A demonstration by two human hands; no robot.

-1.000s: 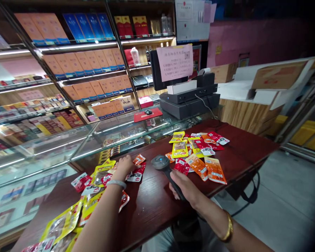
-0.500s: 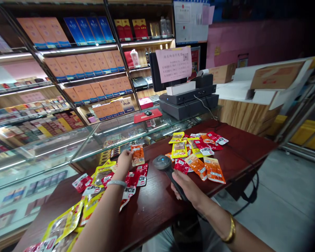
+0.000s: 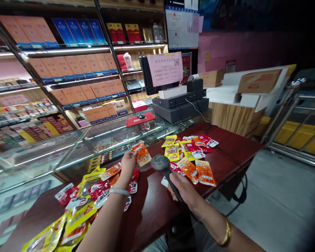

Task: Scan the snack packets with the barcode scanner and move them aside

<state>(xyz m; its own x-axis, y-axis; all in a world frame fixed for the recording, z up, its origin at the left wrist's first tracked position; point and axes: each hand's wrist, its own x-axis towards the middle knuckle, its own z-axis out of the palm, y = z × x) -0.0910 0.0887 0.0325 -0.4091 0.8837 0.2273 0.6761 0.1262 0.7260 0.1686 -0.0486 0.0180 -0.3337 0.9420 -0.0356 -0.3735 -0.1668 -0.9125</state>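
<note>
Two hands are over a dark reddish-brown table (image 3: pixel 149 213), each one closed on something. The left hand (image 3: pixel 128 163) pinches an orange snack packet (image 3: pixel 142 153) by its edge between thumb and fingers; whether the packet's lower end touches the tabletop, I cannot tell. The right hand (image 3: pixel 182 187) is wrapped around the grip of a black handheld barcode scanner (image 3: pixel 161 163), whose head is near the packet's lower right side.

Red, yellow and orange pouches lie in two groups. One, the left-hand heap (image 3: pixel 98 192), spreads beside and partly behind the left forearm — some pouches overlapping others. The other, the right-hand cluster (image 3: pixel 189 152), sits beyond the scanner, with two orange pouches at its near edge.

Behind the table runs a glass display counter (image 3: pixel 76 147), bearing a computer mouse (image 3: pixel 141 116) on a red mat (image 3: pixel 133 121) and a black monitor (image 3: pixel 145 78) — a pink notice (image 3: pixel 166 70) covers much of it.
</note>
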